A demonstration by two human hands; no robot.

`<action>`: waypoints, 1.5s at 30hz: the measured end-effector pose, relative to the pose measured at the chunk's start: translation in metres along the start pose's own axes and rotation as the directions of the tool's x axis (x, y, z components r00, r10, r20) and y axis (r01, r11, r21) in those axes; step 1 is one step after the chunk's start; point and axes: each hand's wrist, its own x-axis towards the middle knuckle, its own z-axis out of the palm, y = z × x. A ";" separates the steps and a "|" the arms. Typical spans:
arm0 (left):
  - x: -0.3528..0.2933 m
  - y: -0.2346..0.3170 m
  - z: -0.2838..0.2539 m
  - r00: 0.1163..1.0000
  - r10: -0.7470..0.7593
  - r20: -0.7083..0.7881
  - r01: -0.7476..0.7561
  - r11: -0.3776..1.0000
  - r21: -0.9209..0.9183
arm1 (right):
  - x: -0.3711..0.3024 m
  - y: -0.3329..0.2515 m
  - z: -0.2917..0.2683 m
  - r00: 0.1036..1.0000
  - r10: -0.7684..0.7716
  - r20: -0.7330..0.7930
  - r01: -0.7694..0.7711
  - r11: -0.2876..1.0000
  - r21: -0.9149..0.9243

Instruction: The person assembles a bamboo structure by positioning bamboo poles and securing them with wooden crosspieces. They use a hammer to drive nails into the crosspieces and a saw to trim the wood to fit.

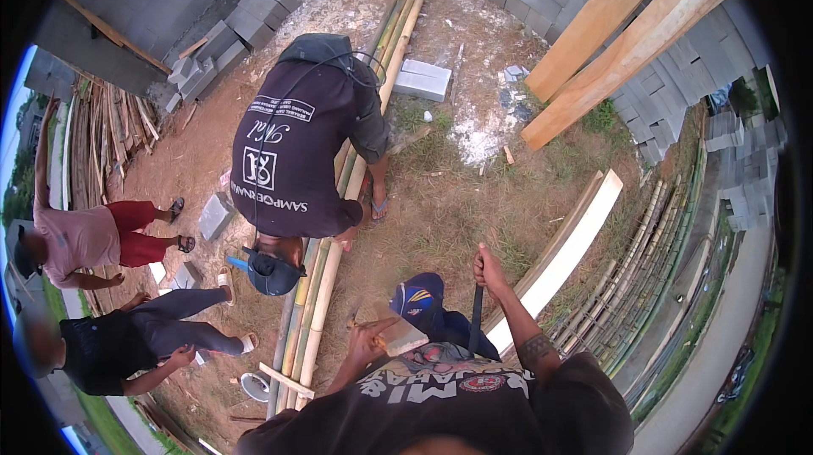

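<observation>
My left hand (366, 340) is closed on a flat, greyish piece like a blade (401, 337); a small brown end sticks out past my fingers, and I cannot tell its exact kind. Raised further right, my right hand (486, 267) makes a fist around the top of a narrow dark strap-like strip (477, 319), which runs down toward my lap. Between the two hands shows dark blue cloth with a coloured emblem (415, 299). Long bamboo poles (320, 307) lie on the ground to the left of my left hand.
A person in a dark shirt (292, 129) bends over the poles ahead. Two more people (85, 243) (102, 349) stand at left. Planks (584, 235) lie right, beside stacked bamboo (631, 286). Tall boards (610, 57) lean near grey blocks (421, 80).
</observation>
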 end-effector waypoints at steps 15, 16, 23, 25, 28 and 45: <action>0.454 0.046 0.048 0.920 -0.384 -0.072 0.358 0.903 -0.239 | 0.182 -0.276 -0.225 0.959 0.029 -0.281 0.012 0.990 0.143; 0.480 0.068 0.038 0.895 -0.442 -0.058 0.417 0.876 -0.244 | 0.191 -0.301 -0.240 0.954 0.007 -0.300 0.046 0.985 0.168; 0.673 0.090 0.023 0.828 -0.556 -0.076 0.489 0.782 -0.386 | 0.286 -0.469 -0.322 0.930 -0.085 -0.358 0.104 0.994 0.034; 0.723 0.087 0.032 0.822 -0.497 -0.276 0.367 0.835 -0.411 | 0.318 -0.526 -0.332 0.945 -0.068 -0.321 0.079 0.997 0.023; 0.820 0.099 0.007 0.766 -0.631 -0.118 0.559 0.746 -0.363 | 0.414 -0.594 -0.373 0.966 -0.063 -0.252 0.047 0.996 -0.071; 1.164 0.091 -0.055 0.563 -0.755 -0.337 0.244 0.542 -0.804 | 0.799 -1.059 -0.040 0.713 0.047 0.700 0.642 0.358 -0.678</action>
